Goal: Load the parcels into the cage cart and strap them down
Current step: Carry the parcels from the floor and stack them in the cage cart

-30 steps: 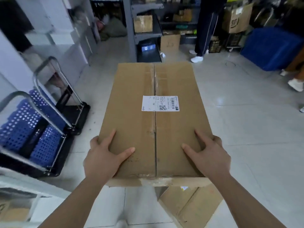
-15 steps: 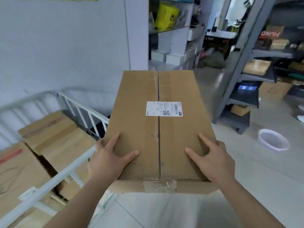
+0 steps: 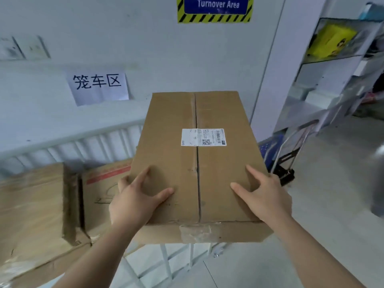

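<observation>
I hold a long brown cardboard parcel with a white shipping label, raised in front of me. My left hand grips its near left corner and my right hand grips its near right corner, thumbs on top. The parcel hangs over the white cage cart, whose barred back wall shows behind and whose near bars show below the parcel. Inside the cart lie a tall cardboard box at the left and a flatter box with a red stripe beside it.
The cart stands against a white wall with a paper sign and a "Turnover Area" sign. At the right are a folded platform trolley with blue crates, grey shelving and bare tiled floor.
I have turned further left with the parcel in both hands. The cage cart and its boxes now sit directly under and behind the parcel; the shelves have slid to the right edge.
</observation>
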Demonstrator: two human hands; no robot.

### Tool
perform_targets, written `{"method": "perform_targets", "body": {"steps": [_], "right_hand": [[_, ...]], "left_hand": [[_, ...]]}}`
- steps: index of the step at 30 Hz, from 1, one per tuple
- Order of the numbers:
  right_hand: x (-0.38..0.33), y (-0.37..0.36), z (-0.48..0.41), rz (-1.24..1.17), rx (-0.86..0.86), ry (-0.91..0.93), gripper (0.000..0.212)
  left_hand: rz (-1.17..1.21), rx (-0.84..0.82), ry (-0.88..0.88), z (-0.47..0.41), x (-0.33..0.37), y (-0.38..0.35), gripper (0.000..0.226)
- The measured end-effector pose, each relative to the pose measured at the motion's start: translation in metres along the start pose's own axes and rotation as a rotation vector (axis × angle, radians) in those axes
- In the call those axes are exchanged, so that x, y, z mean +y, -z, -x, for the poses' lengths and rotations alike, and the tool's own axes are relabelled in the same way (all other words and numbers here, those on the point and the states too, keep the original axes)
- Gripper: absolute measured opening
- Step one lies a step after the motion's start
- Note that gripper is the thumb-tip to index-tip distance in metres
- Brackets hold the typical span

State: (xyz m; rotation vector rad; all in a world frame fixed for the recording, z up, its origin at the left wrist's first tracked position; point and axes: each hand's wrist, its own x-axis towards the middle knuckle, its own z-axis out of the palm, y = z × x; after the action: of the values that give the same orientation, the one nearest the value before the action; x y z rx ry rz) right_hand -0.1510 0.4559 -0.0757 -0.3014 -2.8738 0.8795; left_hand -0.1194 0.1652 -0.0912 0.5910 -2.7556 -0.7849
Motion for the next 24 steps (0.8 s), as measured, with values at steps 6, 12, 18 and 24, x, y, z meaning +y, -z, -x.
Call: {"method": "perform_targets", "body": {"steps": [6, 12, 18, 24], "right_hand": [[-0.081, -0.066, -0.024, 0.063, -0.149, 0.147, 0.079], [-0.139, -0.132, -0.058, 0.064, -0.309, 0.257, 0.079], [-0.178, -0.199, -0.110, 0.121, -0.416, 0.309, 0.087], [-0.201, -0.264, -0.159, 0.151, -0.527, 0.352, 0.082]], "left_hand": [[-0.025, 0.045, 0.185, -0.027, -0.077, 0.031, 0.102], [-0.055, 0.054, 0.347, -0.062, -0.126, 0.044, 0.102], [-0.057, 0.048, 0.479, -0.109, -0.159, 0.033, 0.105], [-0.063, 0.030, 0.624, -0.145, -0.183, 0.002, 0.105]]}}
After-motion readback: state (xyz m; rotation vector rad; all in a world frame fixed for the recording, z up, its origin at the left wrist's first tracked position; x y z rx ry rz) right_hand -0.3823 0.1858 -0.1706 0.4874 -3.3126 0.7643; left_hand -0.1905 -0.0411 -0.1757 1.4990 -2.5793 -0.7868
